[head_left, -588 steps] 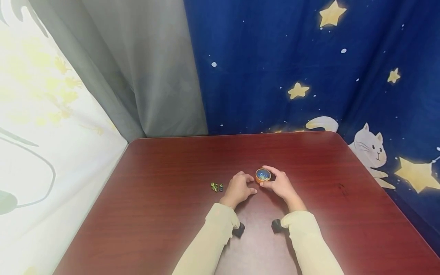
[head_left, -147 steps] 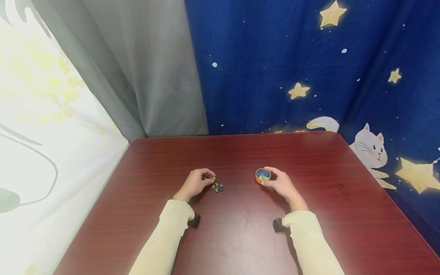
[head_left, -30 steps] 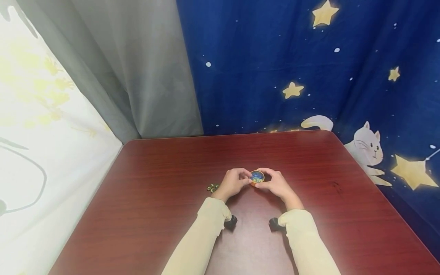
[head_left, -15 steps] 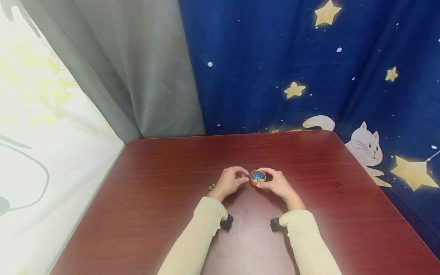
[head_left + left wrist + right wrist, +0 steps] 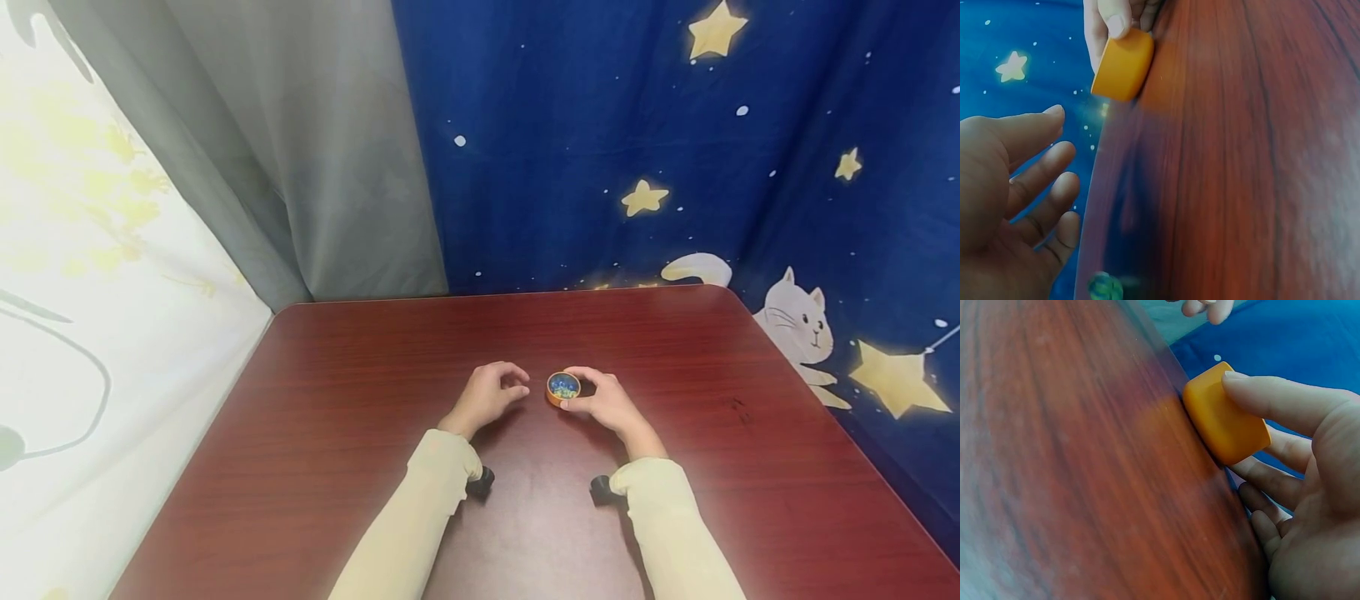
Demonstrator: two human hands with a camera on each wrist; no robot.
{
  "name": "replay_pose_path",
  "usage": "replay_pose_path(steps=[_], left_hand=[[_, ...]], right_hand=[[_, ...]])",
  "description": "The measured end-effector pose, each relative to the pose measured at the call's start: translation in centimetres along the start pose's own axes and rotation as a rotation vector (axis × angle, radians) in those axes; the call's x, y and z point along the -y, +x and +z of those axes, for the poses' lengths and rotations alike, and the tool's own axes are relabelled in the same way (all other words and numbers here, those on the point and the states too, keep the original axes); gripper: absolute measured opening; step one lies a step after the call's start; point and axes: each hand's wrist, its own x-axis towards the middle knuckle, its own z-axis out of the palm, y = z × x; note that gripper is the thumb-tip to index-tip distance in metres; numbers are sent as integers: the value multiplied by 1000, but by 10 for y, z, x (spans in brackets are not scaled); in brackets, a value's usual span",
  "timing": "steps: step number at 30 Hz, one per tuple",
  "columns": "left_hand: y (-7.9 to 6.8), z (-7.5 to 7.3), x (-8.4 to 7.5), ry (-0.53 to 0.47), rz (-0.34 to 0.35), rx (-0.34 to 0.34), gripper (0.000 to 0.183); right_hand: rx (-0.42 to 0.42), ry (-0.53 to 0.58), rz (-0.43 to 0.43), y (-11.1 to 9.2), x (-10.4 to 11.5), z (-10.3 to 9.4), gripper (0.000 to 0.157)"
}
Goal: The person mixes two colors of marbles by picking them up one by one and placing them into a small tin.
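Note:
My right hand (image 5: 611, 406) grips a small orange bowl (image 5: 552, 400) from its right side, thumb on the near wall and fingers behind. Inside, the blue bowl holds several small yellow-green and blue glass marbles (image 5: 564, 392). In the right wrist view the thumb presses the orange wall of the bowl (image 5: 1222, 422), which sits on the tabletop. My left hand (image 5: 486, 396) hovers a short way left of the bowl, fingers apart and loosely bent, with nothing in them. Below that hand in the left wrist view lies a glass marble (image 5: 1105, 286); the head view hides it behind the hand.
The reddish-brown wooden table (image 5: 360, 358) stretches around both hands. Behind it hang a grey curtain (image 5: 352, 192) and a blue star-printed curtain (image 5: 540, 167). A pale patterned cloth (image 5: 90, 350) hangs along the left edge.
Earlier my left hand pinched a marble at the loose group, then brought its fingers to the bowl's rim. Now it has drawn back leftward, fingers parted. The right hand keeps its grip.

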Motion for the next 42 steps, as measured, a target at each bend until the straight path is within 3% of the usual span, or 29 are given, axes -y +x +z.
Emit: replay_pose_path(steps=[14, 23, 30, 42], left_hand=[[-10, -21, 15, 80, -7, -28, 15], [-17, -23, 25, 56, 27, -28, 16], [-24, -33, 30, 64, -7, -24, 14], [-33, -45, 44, 61, -6, -36, 13]], right_hand=[[1, -3, -16, -1, -1, 1, 56], [2, 4, -12, -2, -3, 1, 57], [3, -2, -21, -3, -1, 2, 56], [4, -2, -9, -2, -1, 2, 58]])
